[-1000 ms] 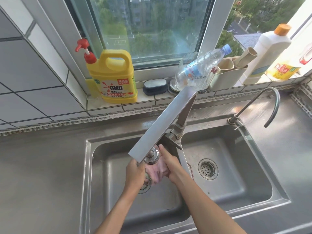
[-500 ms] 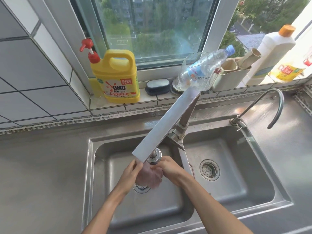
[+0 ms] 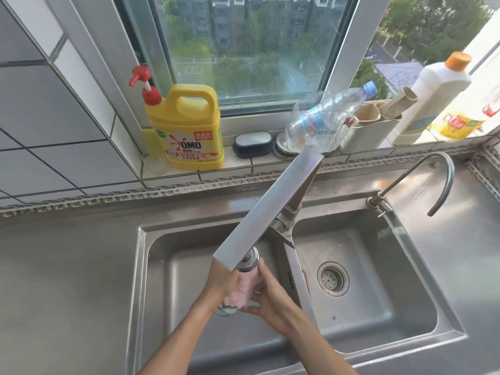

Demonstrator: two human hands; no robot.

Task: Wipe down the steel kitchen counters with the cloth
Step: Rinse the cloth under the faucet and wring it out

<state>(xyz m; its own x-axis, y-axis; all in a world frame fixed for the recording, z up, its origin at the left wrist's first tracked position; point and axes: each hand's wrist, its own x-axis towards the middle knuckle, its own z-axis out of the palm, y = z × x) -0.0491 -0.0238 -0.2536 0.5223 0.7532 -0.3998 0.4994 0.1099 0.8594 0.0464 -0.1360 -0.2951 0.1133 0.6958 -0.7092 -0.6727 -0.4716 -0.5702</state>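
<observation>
The steel surface (image 3: pixel 67 266) runs around a double sink (image 3: pixel 405 280), with the left basin under the broad flat faucet (image 3: pixel 270 207). Below its spout, the left hand (image 3: pixel 221 286) and right hand (image 3: pixel 270 299) both close around the pink cloth (image 3: pixel 243 289), bunched between them over the left basin's drain. This looks like rinsing or wringing, before any wiping starts. Next, the cloth likely needs squeezing out and carrying onto the surface beside the sink.
</observation>
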